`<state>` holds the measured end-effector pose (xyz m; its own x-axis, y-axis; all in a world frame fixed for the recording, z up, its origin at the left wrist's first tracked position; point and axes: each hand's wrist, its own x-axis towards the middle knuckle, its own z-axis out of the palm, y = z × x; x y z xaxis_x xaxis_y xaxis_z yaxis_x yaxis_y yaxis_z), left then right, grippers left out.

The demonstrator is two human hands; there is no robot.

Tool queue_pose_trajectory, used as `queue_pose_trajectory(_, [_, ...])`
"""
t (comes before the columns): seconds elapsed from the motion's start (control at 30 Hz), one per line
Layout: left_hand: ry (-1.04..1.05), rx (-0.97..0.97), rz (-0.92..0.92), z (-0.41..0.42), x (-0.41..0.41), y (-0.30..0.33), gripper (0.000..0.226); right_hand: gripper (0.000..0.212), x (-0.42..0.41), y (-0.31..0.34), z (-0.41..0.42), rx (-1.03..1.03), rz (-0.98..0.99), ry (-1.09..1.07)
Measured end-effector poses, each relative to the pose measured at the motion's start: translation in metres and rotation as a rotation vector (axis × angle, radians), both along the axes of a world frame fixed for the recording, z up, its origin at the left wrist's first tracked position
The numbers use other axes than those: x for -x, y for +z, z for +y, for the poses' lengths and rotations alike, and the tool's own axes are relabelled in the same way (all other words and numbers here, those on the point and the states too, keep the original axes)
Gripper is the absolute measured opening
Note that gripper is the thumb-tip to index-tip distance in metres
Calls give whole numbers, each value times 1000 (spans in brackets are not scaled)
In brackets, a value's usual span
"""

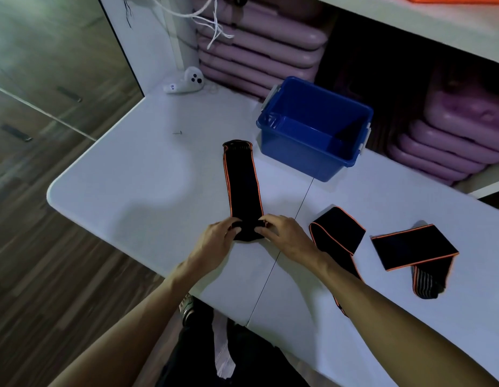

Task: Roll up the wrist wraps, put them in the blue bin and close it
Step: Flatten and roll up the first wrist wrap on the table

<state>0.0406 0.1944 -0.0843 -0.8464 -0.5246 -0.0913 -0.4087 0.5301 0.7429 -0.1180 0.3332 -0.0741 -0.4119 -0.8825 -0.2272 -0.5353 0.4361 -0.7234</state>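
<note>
A black wrist wrap with orange edges (242, 182) lies stretched out on the white table (136, 174), pointing away from me. Its near end is curled into a small roll. My left hand (216, 241) and my right hand (284, 233) both pinch that roll from either side. The blue bin (312, 127) stands without a lid behind the wrap, to the right; it looks empty. A second wrap (337, 233) lies loosely folded to the right, partly under my right forearm. A third wrap (415, 252) lies further right, folded over itself.
A white handheld controller (185, 81) lies at the table's back left. A small dark screw-like item (177, 132) sits on the table. Stacked purple cases (259, 48) fill the shelf behind the bin. The table's rounded left edge drops to wooden floor. No bin lid is in view.
</note>
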Motion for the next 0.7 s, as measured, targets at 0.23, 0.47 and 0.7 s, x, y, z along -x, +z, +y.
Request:
queue_pose_trajectory(0.23, [199,-98,-66,-2,19,0,23,18,-5,-8,-13,-30,-57,-191])
queue_pose_trajectory(0.47, [241,-67,-107,-6,20,-2,20,27,-7,-9,-24,-64,-58,-276])
queue_pose_trajectory(0.7, [166,65,-34,-5,21,-6,27,21,-14,-6,-24,-36,-78,-369])
